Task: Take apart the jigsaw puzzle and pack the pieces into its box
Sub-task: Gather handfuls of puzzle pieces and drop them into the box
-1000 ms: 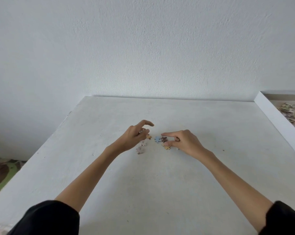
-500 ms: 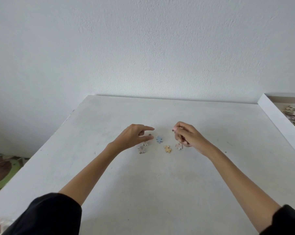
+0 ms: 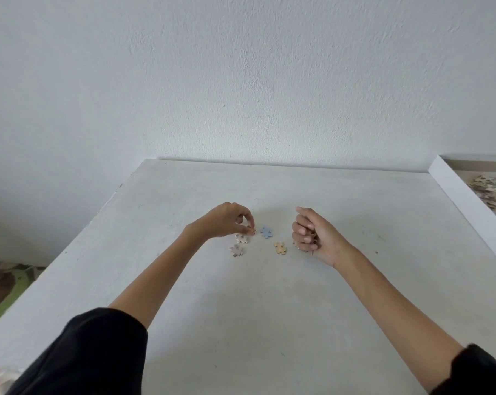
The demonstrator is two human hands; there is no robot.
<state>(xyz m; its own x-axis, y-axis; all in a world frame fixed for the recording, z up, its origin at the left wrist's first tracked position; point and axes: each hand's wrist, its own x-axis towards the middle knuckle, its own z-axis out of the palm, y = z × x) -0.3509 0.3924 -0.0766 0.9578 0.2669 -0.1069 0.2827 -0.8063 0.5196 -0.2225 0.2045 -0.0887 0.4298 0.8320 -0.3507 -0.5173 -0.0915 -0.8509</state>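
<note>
**While four pieces lie loose, both hands close on others**

Although most of the puzzle looks packed already, a small scatter is left at mid-frame on the table (image 3: 269, 323). The left hand (image 3: 226, 222) reaches down with thumb and forefinger pinched on an orange piece (image 3: 253, 231) right at the tabletop. I cannot tell whether that piece has lifted clear. The right hand (image 3: 312, 233) hangs just above the surface, its fingers curled into the palm round what looks like a dark piece (image 3: 315, 238). How much it holds is hidden.

Four pieces lie flat and apart from one another:
- The blue piece (image 3: 266, 232) sits between the hands, just right of the left fingertips.
- The yellow piece (image 3: 280, 248) is below it in the frame, nearer the right hand.
- The pink piece (image 3: 242, 238) lies directly under the left fingers.
- The grey piece (image 3: 236, 250) lies just below the pink one.

The box (image 3: 469, 208) runs along the right edge of the frame, well apart from the scatter, with a heap of packed pieces (image 3: 494, 192) inside. Its white wall faces the hands.

The coming move turns on side. The box lies to the right of everything, so the right hand has the shorter trip. The left hand would have to cross over the loose pieces to reach it. By my reading, the left hand is better placed to keep gathering the pink, grey and blue pieces while the right hand carries its load to the box.
</note>
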